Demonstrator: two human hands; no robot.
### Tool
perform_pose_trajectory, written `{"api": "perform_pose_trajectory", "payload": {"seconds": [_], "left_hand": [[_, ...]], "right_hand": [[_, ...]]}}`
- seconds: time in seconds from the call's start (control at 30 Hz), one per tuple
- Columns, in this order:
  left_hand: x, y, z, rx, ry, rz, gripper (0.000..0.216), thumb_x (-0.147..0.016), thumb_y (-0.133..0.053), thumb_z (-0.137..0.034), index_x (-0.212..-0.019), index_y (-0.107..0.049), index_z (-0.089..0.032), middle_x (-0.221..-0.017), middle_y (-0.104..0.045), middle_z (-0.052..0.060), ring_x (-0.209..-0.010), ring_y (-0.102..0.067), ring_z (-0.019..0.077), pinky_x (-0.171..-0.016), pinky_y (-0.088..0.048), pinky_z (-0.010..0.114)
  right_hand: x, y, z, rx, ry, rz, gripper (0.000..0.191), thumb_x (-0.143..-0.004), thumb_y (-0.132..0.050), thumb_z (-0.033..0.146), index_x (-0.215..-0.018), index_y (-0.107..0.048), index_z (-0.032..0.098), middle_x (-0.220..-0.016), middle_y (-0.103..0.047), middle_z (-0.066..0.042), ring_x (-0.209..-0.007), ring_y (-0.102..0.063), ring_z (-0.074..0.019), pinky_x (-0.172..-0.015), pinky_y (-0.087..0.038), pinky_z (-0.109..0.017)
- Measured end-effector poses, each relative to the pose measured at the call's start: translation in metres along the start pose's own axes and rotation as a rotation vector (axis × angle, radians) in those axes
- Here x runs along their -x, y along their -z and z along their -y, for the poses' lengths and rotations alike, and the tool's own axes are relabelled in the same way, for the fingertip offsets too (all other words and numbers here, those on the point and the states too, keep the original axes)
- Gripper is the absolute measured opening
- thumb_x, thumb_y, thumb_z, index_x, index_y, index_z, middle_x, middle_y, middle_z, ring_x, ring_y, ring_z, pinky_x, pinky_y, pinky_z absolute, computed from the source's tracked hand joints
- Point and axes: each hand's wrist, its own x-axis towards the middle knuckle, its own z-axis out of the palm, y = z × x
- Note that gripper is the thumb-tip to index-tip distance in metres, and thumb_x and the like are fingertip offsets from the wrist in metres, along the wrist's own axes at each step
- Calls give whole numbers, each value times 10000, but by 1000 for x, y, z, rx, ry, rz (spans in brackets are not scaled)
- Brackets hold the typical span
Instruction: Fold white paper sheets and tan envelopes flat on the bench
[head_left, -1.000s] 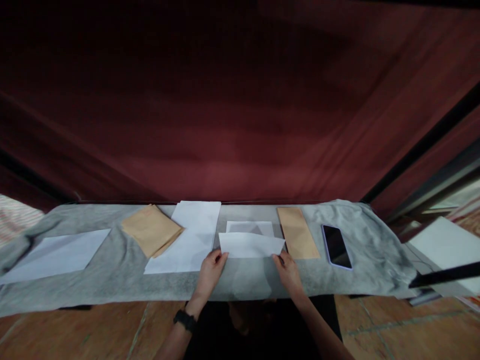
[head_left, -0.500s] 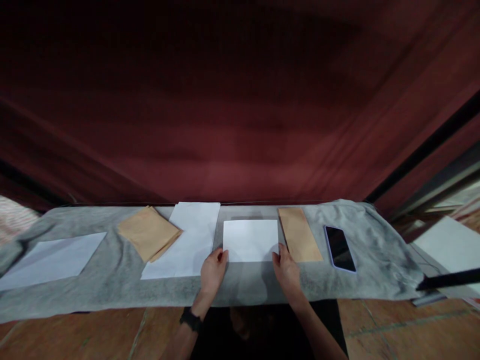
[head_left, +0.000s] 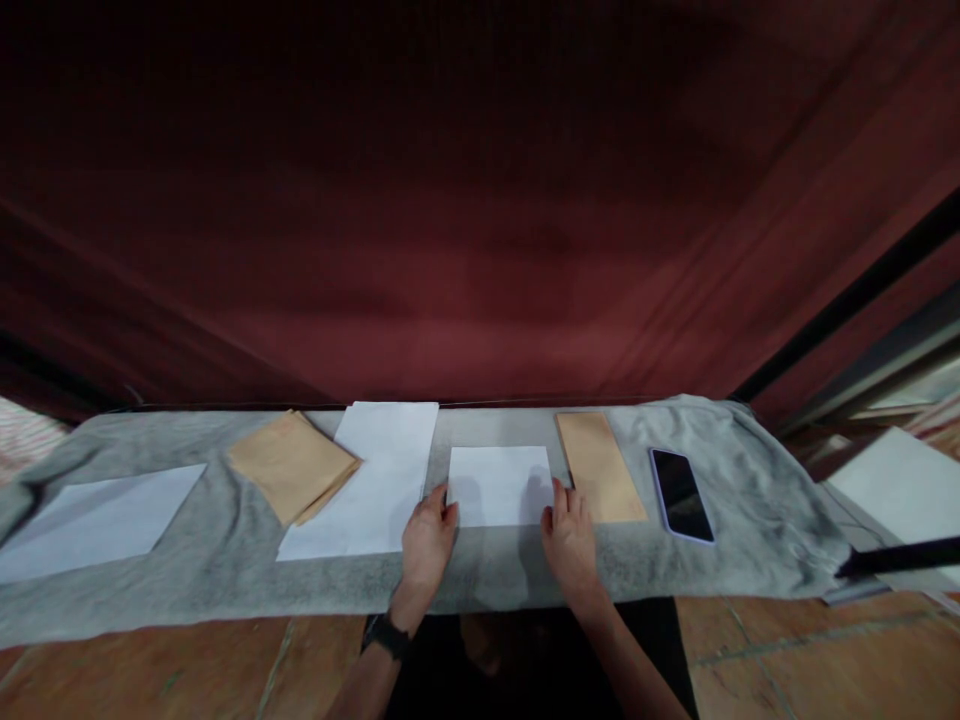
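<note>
A white sheet of paper [head_left: 499, 485] lies flat on the grey cloth in front of me. My left hand [head_left: 429, 540], with a dark band on its wrist, rests at the sheet's left edge, thumb and fingers a little apart. At the opposite edge is my right hand [head_left: 570, 540], its thumb by the lower right corner and its fingers loosely curled beside the sheet. Neither hand visibly pinches the paper. A brown envelope [head_left: 601, 468] lies just right of the sheet, close to my right fingers. To the left, larger white sheets [head_left: 390, 470] lie near my left hand.
Brown envelopes [head_left: 292, 465] overlap the larger sheets. Another white sheet [head_left: 105, 515] lies at far left. A phone [head_left: 682, 495] is on the right of the grey cloth [head_left: 765, 500]. A dark red curtain [head_left: 480, 250] hangs behind; a white panel [head_left: 900, 490] stands at right.
The white sheet, earlier held slightly raised between both hands, has come down flat on the cloth. Both hands have loosened at its edges and stay beside it.
</note>
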Motion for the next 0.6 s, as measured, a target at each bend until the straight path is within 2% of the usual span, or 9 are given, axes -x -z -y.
{"api": "perform_pose_trajectory", "payload": {"seconds": [0.07, 0.13, 0.23, 0.37, 0.6], "left_hand": [[1, -6, -6, -36, -120, -84, 375, -941, -469, -224, -1284, -610, -168, -1179, -692, 142, -1111, -641, 285, -987, -473, 403], [0, -17, -18, -14, -242, -117, 415, -959, -426, -241, -1335, -584, -165, -1320, -632, 160, -1256, -566, 299, -1085, -420, 450], [-6, -37, -38, 50, -350, -30, 484, -958, -403, -235, -1416, -527, -137, -1534, -461, 165, -1458, -367, 319, -1187, -308, 497], [-17, -55, -49, 20, -340, 59, 545, -935, -352, -172, -1460, -489, -130, -1584, -391, 151, -1490, -315, 305, -1226, -227, 506], [-19, -53, -32, -87, -292, -71, 591, -990, -360, -354, -1519, -386, -92, -1587, -370, 180, -1505, -283, 290, -1227, -220, 522]], "right_hand": [[-3, -3, 9, -53, 43, -1, 495, -983, -360, 228, -1468, -433, 163, -1371, -562, -193, -1274, -517, -327, -1049, -443, -527], [-9, -10, 22, -111, 124, 26, 502, -999, -366, 253, -1491, -416, 164, -1513, -458, -169, -1395, -416, -310, -1105, -405, -515], [-20, -25, 43, -128, 226, 113, 486, -1032, -343, 296, -1486, -446, 157, -1581, -396, -133, -1469, -334, -271, -1165, -350, -484], [-33, -42, 50, -55, 234, 176, 460, -1050, -337, 308, -1449, -518, 166, -1563, -437, -117, -1456, -372, -253, -1199, -292, -470], [-36, -49, 24, 25, 175, 99, 520, -1038, -393, 369, -1505, -442, 145, -1594, -349, -172, -1459, -368, -311, -1183, -284, -522]]}}
